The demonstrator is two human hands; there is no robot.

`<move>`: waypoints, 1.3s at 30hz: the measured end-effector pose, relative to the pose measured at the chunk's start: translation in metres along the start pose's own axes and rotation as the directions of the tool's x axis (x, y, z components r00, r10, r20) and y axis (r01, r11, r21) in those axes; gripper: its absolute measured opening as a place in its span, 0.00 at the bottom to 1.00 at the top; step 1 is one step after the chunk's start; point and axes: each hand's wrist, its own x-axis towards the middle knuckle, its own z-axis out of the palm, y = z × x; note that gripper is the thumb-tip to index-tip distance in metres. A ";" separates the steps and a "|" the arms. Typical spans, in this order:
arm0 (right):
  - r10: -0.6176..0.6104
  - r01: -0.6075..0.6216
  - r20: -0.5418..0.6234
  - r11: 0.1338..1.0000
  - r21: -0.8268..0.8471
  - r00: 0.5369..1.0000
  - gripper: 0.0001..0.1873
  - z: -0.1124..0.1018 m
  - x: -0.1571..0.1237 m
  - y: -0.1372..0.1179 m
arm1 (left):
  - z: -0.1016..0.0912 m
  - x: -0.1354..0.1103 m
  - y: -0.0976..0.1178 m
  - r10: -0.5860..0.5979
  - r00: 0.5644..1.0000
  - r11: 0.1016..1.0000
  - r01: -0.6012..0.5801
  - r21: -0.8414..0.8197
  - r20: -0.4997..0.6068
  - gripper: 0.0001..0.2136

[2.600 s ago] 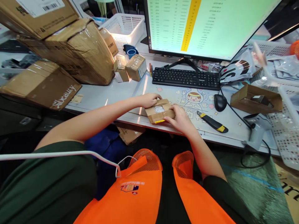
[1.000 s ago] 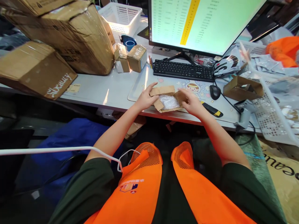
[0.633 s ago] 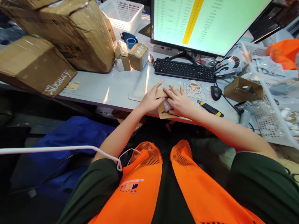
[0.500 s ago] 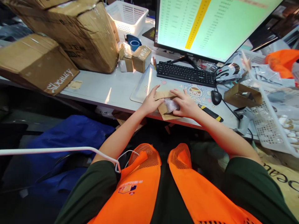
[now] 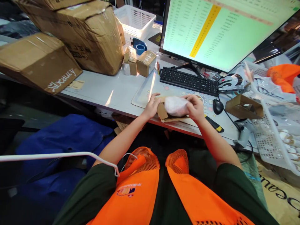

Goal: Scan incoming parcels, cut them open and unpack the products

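White, blurred wrapping covers a packet (image 5: 175,106) that the right hand (image 5: 195,107) pinches at its right end, over an open cardboard box (image 5: 162,112) at the table's (image 5: 96,84) near edge. The left hand (image 5: 151,108), loosely spread, touches the box's left side. Unpacking seems underway; drawing the packet clear calls for steadying the box.

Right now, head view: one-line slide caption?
Right hand holding a motion-blurred white bundle at an open cardboard box, left hand at the box's edge.
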 end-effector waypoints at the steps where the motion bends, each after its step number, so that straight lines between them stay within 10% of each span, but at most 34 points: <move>1: 0.026 -0.018 -0.114 0.997 0.070 0.993 0.05 -0.005 0.006 0.005 | 0.002 0.000 -0.003 -0.027 0.999 0.999 0.026 -0.030 -0.031 0.20; 6: 0.298 -0.076 -0.453 0.892 0.446 0.840 0.10 -0.042 0.045 0.032 | -0.011 0.017 -0.022 -0.083 0.967 0.990 0.053 -0.132 -0.241 0.18; 10: 0.670 -0.289 -0.371 0.660 0.693 0.643 0.07 -0.065 0.051 0.052 | -0.052 0.034 -0.025 0.004 0.923 0.999 0.014 0.042 -0.386 0.22; 14: 0.840 -0.449 -0.212 0.461 0.765 0.500 0.08 -0.065 0.029 0.066 | -0.054 0.010 0.010 0.431 0.766 0.881 -0.244 0.405 -0.477 0.21; 17: 0.814 -0.449 -0.147 0.449 0.772 0.562 0.06 -0.051 0.010 0.070 | 0.001 -0.017 0.043 0.565 0.815 0.812 -0.523 0.259 -0.128 0.14; 19: 0.771 -0.450 -0.100 0.466 0.762 0.628 0.04 -0.040 0.001 0.068 | 0.049 -0.019 0.054 0.379 0.919 0.922 -0.385 0.046 0.106 0.20; 23: 0.733 -0.515 -0.064 0.534 0.670 0.677 0.10 -0.031 -0.015 0.062 | 0.112 0.014 0.048 0.000 0.988 0.970 0.037 -0.241 0.153 0.17; 32: 0.399 -0.357 -0.157 0.903 0.239 0.904 0.24 -0.075 -0.012 0.059 | 0.113 0.081 0.084 0.246 0.967 0.957 -0.253 0.142 0.065 0.16; 39: 0.296 -0.239 -0.415 0.953 0.185 0.860 0.29 -0.084 0.010 0.061 | 0.105 0.102 0.087 0.400 0.916 0.902 -0.399 0.166 0.027 0.08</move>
